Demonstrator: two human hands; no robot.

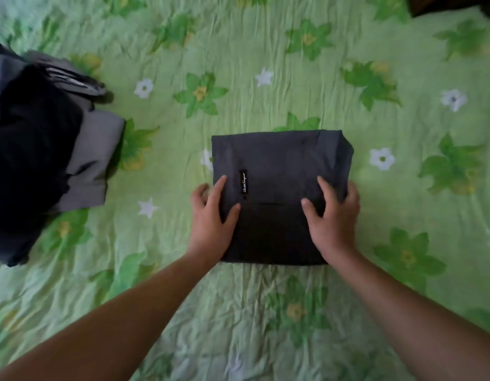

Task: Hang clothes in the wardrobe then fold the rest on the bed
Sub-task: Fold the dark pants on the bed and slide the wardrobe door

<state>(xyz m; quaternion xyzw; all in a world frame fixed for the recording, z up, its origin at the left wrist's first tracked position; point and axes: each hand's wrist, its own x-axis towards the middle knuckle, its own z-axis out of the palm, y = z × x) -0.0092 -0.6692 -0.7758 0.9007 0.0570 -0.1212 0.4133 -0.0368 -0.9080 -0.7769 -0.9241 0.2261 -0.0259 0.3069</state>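
A dark navy garment (279, 160), folded into a neat rectangle with a small black label on top, lies in the middle of the bed. My left hand (213, 215) grips its left edge, thumb on top and fingers curled round the side. My right hand (332, 215) grips the right edge the same way, thumb on top and fingers wrapped over the side.
A pile of black and grey clothes (46, 149) lies at the left. The bed is covered by a green flowered sheet (266, 64) that fills the view. Something dark shows at the top right corner (444, 4).
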